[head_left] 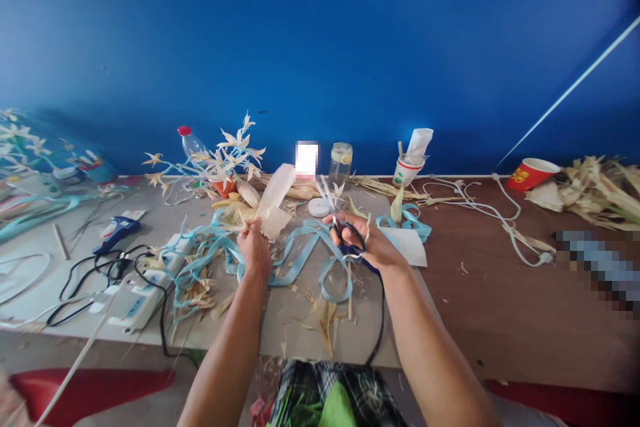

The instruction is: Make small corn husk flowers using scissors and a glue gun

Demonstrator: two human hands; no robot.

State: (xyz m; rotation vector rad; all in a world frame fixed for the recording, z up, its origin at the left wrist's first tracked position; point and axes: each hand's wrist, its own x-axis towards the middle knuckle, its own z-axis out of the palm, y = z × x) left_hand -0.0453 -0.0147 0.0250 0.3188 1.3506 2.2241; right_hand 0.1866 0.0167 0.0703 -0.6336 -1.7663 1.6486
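Between the fingers of my left hand [254,248] is a pale, dry corn husk [276,193], held up above the table with a lower flap folding to the right. My right hand [367,240] grips a pair of scissors [327,197] by the dark handles, blades pointing up and away, apart from the husk. Light blue ribbon [303,250] loops across the table below and between both hands. Beyond the scissors lies a round white object [319,207]. Husk scraps [326,323] are scattered nearer to me.
Husk flowers on blue stems [235,153] stand at the back left. A blue glue gun [117,233] and a white power strip [145,297] with cords lie left. A glass jar [341,161], a paper cup [409,170], a red cup [533,173] and a husk pile [595,193] line the back.
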